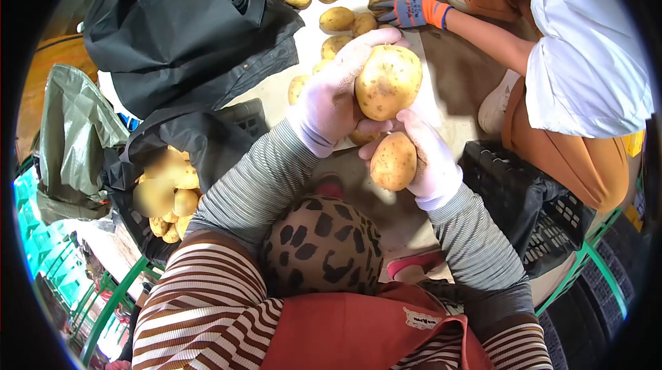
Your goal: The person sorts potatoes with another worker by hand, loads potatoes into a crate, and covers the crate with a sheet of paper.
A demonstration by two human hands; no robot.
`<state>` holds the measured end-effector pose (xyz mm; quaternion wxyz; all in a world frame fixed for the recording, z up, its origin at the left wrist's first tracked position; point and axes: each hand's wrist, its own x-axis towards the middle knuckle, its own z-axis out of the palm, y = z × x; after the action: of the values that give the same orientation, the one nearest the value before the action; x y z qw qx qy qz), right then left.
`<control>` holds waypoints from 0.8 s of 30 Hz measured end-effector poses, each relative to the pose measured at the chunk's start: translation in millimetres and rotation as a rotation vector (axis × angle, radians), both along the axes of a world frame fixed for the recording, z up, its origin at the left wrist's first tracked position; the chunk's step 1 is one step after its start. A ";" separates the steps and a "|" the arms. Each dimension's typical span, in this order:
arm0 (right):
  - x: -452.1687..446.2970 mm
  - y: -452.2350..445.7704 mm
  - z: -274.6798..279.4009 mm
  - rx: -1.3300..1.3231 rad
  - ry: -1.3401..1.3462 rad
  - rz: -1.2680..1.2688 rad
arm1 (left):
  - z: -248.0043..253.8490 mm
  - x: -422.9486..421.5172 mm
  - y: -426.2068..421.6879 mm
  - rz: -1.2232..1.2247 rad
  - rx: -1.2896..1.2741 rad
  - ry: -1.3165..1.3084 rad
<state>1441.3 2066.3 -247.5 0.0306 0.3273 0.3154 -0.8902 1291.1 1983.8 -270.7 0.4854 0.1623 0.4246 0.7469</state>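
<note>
Yellow, larger potato [388, 82] within left grip [336, 91]

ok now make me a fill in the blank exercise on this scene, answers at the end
The left hand holds a large round yellow ____, and the right hand a smaller one. The co-worker's blue-grey fabric glove has an ____ cuff. The grey fabric forearm sleeves have a ____ pattern.
Missing words: potato; orange; striped.

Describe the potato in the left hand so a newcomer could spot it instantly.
From the black sheeting at upper left, go down to the striped left sleeve, then along it to the left hand. Its brown-blotched potato is larger than the one in the right hand.
</note>
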 end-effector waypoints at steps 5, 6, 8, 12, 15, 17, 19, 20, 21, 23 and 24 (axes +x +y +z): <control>7.0 4.3 -7.8 0.052 0.103 -0.009 | -1.4 -4.0 -3.3 -0.077 0.115 0.090; 5.4 3.6 -6.9 0.052 0.094 -0.015 | 3.5 -2.7 -3.6 -0.103 0.116 -0.264; 5.2 3.4 -7.2 0.087 0.089 0.001 | -1.1 -3.6 -4.6 -0.135 0.069 -0.195; 6.9 1.6 -10.7 0.125 0.063 -0.018 | 1.7 -3.8 -6.3 -0.142 -0.121 0.263; 4.5 -2.9 -14.2 0.123 0.078 -0.143 | -12.3 4.5 -8.2 0.007 -0.183 0.807; 4.8 -3.7 -18.5 0.119 0.079 -0.193 | -20.0 5.3 -11.8 0.031 -0.169 0.870; 6.5 -1.5 -21.1 0.109 0.075 -0.200 | -18.9 -0.1 -9.1 0.134 -0.093 1.022; 7.2 -3.2 -20.8 0.051 0.094 -0.224 | -17.2 0.9 -9.2 0.112 -0.095 0.961; 7.7 -5.4 -18.2 0.034 0.104 -0.215 | -16.7 2.5 -10.5 0.089 -0.100 0.894; 10.3 -7.9 -13.8 0.002 0.113 -0.200 | -20.5 5.2 -13.4 0.067 -0.118 0.775; 14.0 -6.4 -13.4 0.013 0.101 -0.127 | -20.4 6.4 -13.9 0.052 -0.126 0.712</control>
<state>1455.3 2059.9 -260.9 -0.0438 0.3016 0.3008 -0.9037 1297.5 1969.9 -291.1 0.2970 0.3708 0.6162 0.6282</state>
